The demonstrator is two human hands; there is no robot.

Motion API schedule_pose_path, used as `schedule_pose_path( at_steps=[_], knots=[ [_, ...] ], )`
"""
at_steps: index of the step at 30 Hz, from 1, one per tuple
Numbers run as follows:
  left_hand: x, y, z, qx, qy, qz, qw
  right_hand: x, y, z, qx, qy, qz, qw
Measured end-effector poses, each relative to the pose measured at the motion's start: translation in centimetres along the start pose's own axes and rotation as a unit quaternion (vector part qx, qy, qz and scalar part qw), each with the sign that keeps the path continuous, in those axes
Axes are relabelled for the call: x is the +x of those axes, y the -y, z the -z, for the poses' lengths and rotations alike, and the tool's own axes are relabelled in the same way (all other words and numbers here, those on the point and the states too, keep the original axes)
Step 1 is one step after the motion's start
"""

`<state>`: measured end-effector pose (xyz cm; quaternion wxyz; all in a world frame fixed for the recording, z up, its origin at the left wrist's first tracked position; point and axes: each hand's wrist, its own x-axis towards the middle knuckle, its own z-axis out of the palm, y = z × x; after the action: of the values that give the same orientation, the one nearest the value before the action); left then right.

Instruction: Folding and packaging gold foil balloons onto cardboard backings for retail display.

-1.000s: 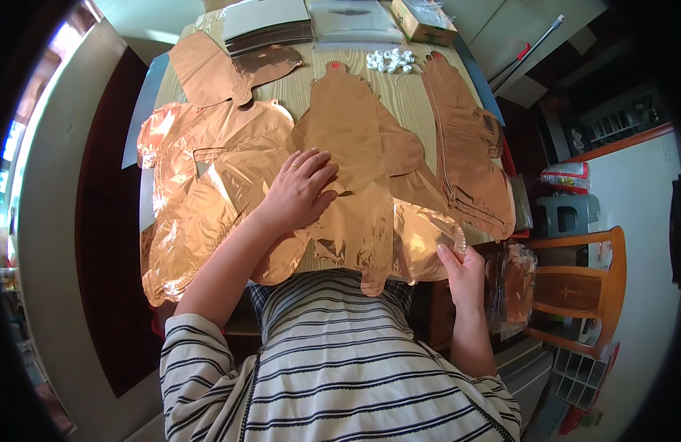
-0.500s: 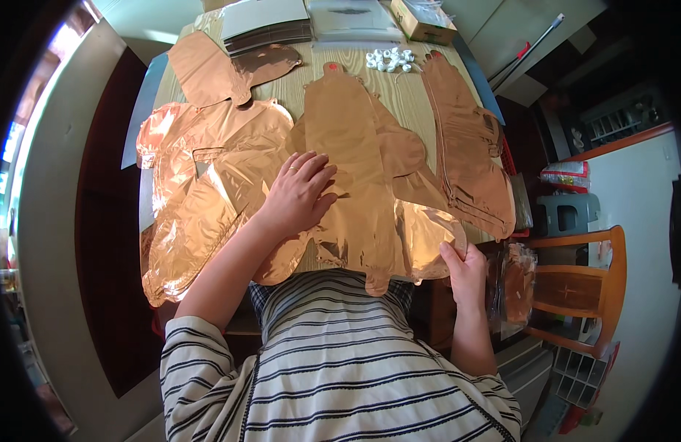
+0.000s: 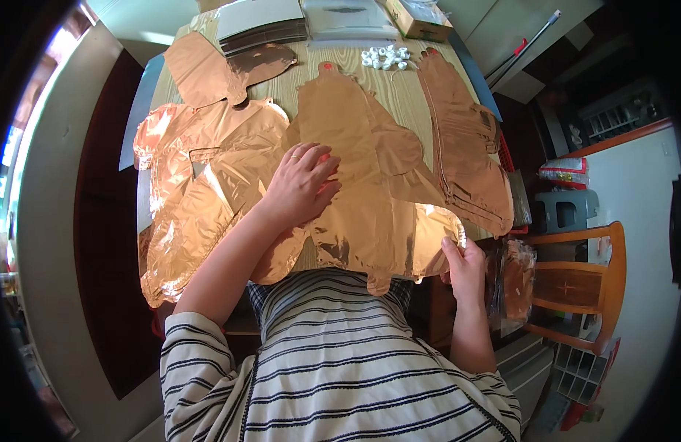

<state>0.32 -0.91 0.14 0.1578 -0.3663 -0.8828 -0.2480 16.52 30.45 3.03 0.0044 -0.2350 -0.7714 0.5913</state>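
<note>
A flat, uninflated copper-coloured foil balloon (image 3: pixel 348 199) lies in front of me, with rounded lobes and a small tab at its far end. My right hand (image 3: pixel 467 269) pinches the shiny right edge of its near lobe between thumb and fingers. Over the balloon's left part, my left hand (image 3: pixel 305 184) is open, palm down, fingers loosely bent; whether the fingertips touch the foil I cannot tell. Crumpled shiny foil balloons (image 3: pixel 208 191) spread under and beside my left forearm. Another flat foil balloon (image 3: pixel 462 140) lies at the right.
Another foil piece (image 3: pixel 204 70) sits at the far left. Along the table's (image 3: pixel 344 57) far side are a stack of grey boards (image 3: pixel 261 22), clear plastic sleeves (image 3: pixel 351 20), a cardboard box (image 3: pixel 420 20) and small white pieces (image 3: pixel 384 57). A wooden chair (image 3: pixel 572 283) stands at the right.
My left fingers have shifted slightly on the far side and look a little lifted. The lobe in my right hand now bends up more at its edge. The whole view has shifted slightly.
</note>
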Motion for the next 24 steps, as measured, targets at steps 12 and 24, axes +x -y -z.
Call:
schedule_pose_path(
  at_steps=[12, 24],
  knots=[
    [0.3, -0.3, -1.6, -0.035, 0.015, 0.002, 0.999, 0.0, -0.2, 0.2, 0.006, -0.004, -0.001, 1.000],
    [1.0, -0.4, -2.1, -0.031, 0.024, -0.009, 0.999, -0.6, 0.3, 0.1, -0.012, -0.012, -0.008, 1.000]
  ],
)
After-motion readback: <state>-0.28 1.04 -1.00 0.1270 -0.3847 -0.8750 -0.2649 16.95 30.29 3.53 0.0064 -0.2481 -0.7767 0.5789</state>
